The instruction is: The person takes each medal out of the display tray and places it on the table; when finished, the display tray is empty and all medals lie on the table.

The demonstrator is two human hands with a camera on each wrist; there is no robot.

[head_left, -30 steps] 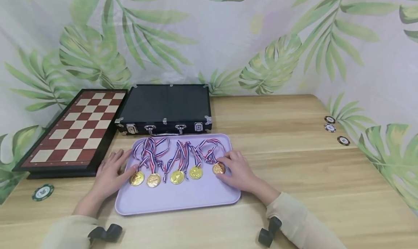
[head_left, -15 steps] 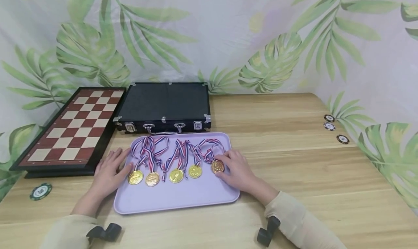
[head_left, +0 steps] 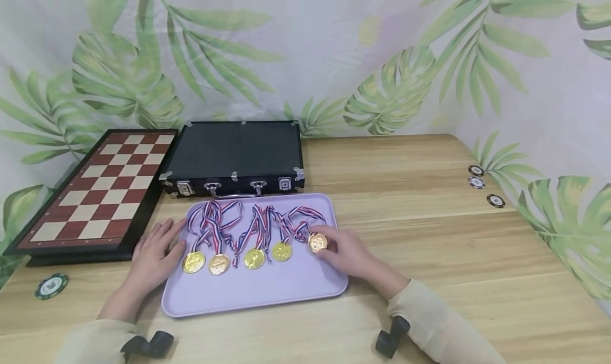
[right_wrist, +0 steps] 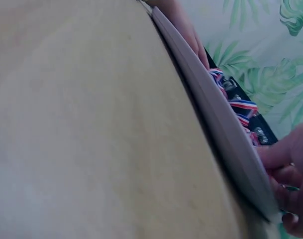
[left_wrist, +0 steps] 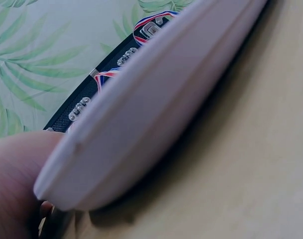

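Head view: rightmost medal (head_left: pixel 317 242) just inside the right edge of the tray (head_left: pixel 258 294).
Right hand (head_left: pixel 350 252): thumb and forefinger pinch that medal between their tips.
Left hand (head_left: pixel 154 255): fingers relaxed, at the left edge.

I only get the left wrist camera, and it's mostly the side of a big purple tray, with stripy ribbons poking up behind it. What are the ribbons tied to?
Observer: Medals, five of them, lying in a row across the tray.
Child: Ooh! Is somebody holding one?
Observer: Yes, the right hand pinches the rightmost medal between thumb and finger.
Child: And I see a bit of black case. What's next to it?
Observer: A red and cream checkered board sits just to the left of it in the head view.
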